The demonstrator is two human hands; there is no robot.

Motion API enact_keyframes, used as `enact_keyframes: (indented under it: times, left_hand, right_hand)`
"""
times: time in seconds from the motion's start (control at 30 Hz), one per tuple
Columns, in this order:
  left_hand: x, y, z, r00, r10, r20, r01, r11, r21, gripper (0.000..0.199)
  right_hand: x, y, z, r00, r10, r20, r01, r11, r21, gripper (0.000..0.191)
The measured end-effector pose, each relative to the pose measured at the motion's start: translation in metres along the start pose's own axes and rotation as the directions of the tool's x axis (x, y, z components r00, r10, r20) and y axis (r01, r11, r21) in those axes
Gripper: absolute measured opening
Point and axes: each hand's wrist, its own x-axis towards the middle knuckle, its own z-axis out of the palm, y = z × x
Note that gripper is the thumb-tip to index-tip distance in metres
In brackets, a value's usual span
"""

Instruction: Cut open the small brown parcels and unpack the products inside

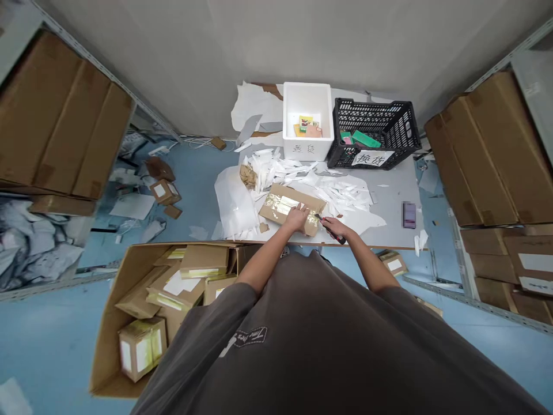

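A flat cardboard box (275,217), sealed with clear tape and bearing a white label, lies at a slant on the table. My left hand (297,218) holds it down, fingers bent against its top near the right end. In my right hand (337,226) is a black and red box cutter (333,234), gripped round the handle. Its tip meets the taped right end of the box; how deep the blade sits cannot be made out. White paper strips (341,190) lie heaped behind the box.
A white bin (307,148) and a black crate (374,158) holding small items stand at the table's back. A phone (408,215) lies on the right. Below the table's left edge, a large carton (106,328) holds several parcels. Loaded shelves flank both sides.
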Motion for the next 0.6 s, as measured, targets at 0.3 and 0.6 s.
enact_keyframes:
  times: [0.3,0.6]
  left_hand:
    - [-0.011,0.005,-0.02,1.0,-0.018,0.015,0.016,0.997,0.08,0.119]
    - [0.0,0.035,-0.003,0.974,-0.221,-0.039,0.22,0.975,-0.034,0.099]
  right_hand:
    - [0.004,0.006,-0.02,0.975,0.019,0.22,-0.025,0.999,0.025,0.045]
    - [-0.031,0.056,-0.041,0.998,-0.046,0.041,0.038,0.984,0.176,0.05]
